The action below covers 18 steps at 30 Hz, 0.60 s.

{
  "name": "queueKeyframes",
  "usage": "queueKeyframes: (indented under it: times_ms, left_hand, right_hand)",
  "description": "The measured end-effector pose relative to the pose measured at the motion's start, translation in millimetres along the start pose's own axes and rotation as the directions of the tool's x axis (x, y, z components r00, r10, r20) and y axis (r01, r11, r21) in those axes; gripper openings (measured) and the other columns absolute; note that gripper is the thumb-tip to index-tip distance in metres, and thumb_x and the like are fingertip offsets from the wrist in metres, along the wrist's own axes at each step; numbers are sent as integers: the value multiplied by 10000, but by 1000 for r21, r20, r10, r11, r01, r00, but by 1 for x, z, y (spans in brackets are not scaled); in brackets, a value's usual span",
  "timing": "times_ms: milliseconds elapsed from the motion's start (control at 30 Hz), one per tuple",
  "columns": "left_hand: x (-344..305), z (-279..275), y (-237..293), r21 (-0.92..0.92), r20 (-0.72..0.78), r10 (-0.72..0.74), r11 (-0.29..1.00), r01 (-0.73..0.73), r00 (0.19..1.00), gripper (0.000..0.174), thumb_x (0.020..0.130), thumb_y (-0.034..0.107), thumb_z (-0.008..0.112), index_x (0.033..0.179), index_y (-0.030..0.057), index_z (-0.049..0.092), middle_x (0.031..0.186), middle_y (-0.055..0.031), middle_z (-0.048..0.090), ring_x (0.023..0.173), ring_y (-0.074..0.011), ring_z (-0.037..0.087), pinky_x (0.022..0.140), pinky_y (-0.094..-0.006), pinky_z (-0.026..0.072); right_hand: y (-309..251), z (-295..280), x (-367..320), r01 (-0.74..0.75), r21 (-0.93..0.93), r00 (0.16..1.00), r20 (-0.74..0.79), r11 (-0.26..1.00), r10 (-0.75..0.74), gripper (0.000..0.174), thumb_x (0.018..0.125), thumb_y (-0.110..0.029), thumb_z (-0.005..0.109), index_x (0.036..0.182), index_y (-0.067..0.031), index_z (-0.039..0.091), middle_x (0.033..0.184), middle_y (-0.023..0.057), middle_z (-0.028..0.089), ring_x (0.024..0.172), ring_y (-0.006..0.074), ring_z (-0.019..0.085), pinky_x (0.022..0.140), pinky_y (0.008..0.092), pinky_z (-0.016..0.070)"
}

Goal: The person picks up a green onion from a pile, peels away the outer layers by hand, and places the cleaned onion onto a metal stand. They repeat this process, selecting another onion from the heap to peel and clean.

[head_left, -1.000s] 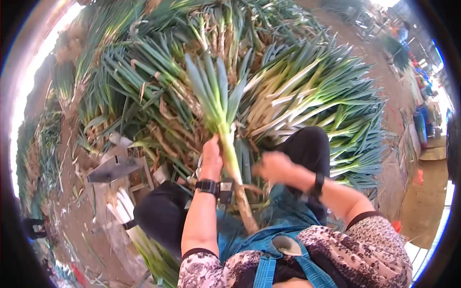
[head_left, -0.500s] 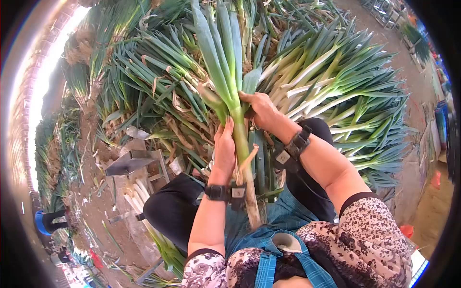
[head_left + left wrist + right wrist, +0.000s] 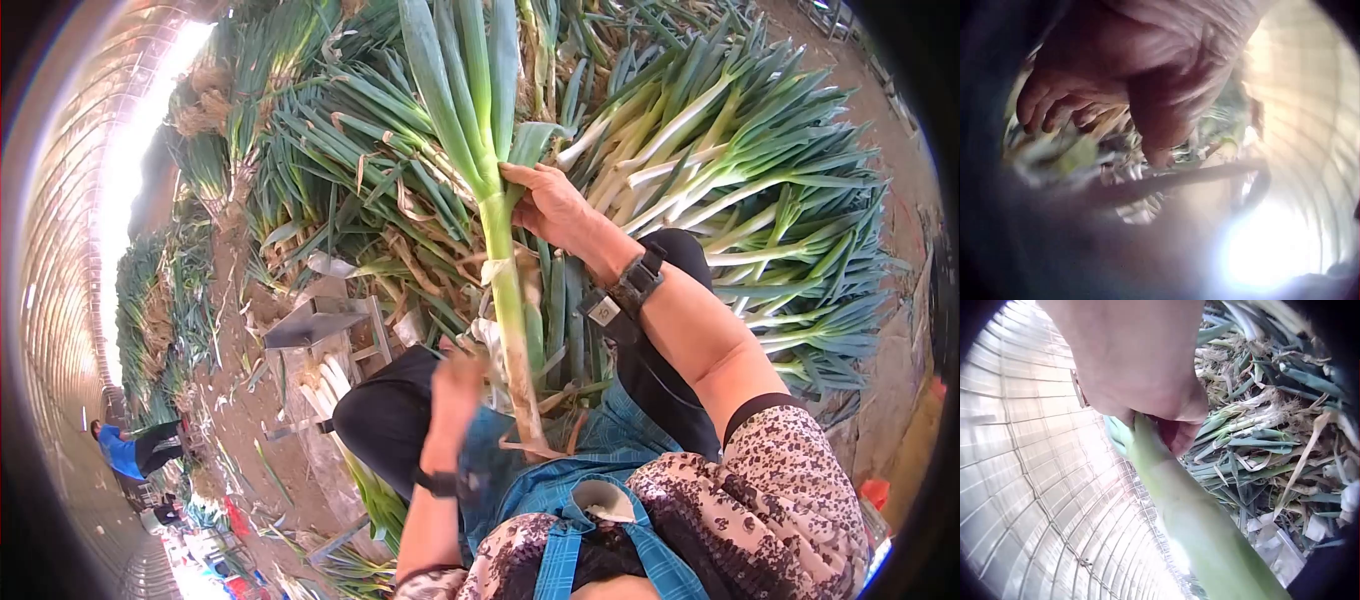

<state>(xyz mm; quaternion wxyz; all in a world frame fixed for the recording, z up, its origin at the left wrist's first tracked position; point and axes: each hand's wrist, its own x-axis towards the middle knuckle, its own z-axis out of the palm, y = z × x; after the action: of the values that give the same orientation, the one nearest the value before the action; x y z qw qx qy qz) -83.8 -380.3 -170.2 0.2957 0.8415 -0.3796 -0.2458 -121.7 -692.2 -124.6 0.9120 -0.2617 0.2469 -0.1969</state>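
Observation:
A large leek (image 3: 503,270) slants up from the blue apron, its root end on the lap and green leaves at the top. The right hand (image 3: 556,212) grips it where the leaves fork; the right wrist view shows this hand (image 3: 1147,387) with fingers curled at the leek's neck (image 3: 1191,512). Blurred, the left hand (image 3: 460,385) is off the leek, over the left knee. In the left wrist view the left hand (image 3: 1129,81) has loosely bent, spread fingers with nothing held between them.
Peeled leeks (image 3: 740,190) lie fanned out on the right. Untrimmed leeks (image 3: 340,150) are heaped ahead and left. A metal stand (image 3: 316,322) is beside the left knee, near a bundle of leeks (image 3: 375,500). A person in blue (image 3: 122,452) is at the far left.
The left hand has let go of the leek and moved down toward the lap. The right hand came onto the leek's neck and stays there. The brownish outer layer at the neck is gone.

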Motion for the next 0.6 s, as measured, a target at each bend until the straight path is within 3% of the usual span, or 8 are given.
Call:
queueKeyframes:
  times_ms: [33,100,167,200,267,400,500,600]
  left_hand:
    - [28,-23,41,-211,-175,-278,947,240,944,248,896,225,610,939,-20,601,856,-128,636,804,-218,608,698,-332,475]
    - [73,-52,84,-451,-356,-164,892,-16,920,459,922,350,592,1142,-51,558,1081,-107,618,945,-184,561,823,-290,434]
    - [125,-65,88,-632,-121,-68,775,-24,990,512,917,463,564,1203,38,574,1079,-9,629,970,-95,560,778,-261,429]
    - [140,-64,100,-743,-51,-172,664,78,984,418,893,423,623,1112,67,620,981,11,641,854,-87,584,710,-255,449]
    - [166,-50,108,-819,3,-36,574,23,999,323,876,322,675,1065,64,636,925,1,647,779,-91,596,655,-237,464]
    - [170,-39,112,-945,-83,-111,323,-43,990,288,906,180,633,1101,-29,602,943,-74,651,778,-161,625,722,-291,526]
    - [167,-39,100,-930,-88,-120,366,-38,989,307,917,184,612,1107,-56,587,967,-117,657,798,-197,639,722,-312,536]
    - [157,-35,104,-954,-43,-162,299,7,986,320,940,217,578,1127,-43,587,978,-120,662,792,-173,636,696,-272,525]
  right_hand:
    - [3,3,-3,1,36,1000,21,999,-2,220,933,-180,558,995,30,574,890,114,642,709,212,663,596,347,590]
    - [14,5,-3,12,35,999,49,999,-13,225,928,-183,564,984,35,580,870,114,645,674,214,659,590,344,590]
    - [22,12,-6,66,9,997,35,998,-66,254,908,-202,580,958,46,591,817,112,655,589,196,636,529,309,562]
    - [22,13,-8,103,-155,994,41,982,-98,272,897,-222,582,967,41,604,803,94,653,582,163,618,489,275,520]
    - [25,23,-17,122,-318,992,25,940,-120,277,898,-234,578,987,25,613,788,71,645,588,139,607,472,254,493]
    - [37,32,-15,240,-395,971,85,887,-225,266,910,-225,559,993,18,626,772,72,640,598,135,606,505,275,521]
    - [49,32,-10,215,-543,968,10,812,-250,244,899,-200,562,962,26,632,734,99,643,570,165,616,497,302,529]
    - [52,18,-18,-118,-272,985,-154,955,78,206,886,-133,563,898,67,607,750,139,650,536,220,631,506,340,559]
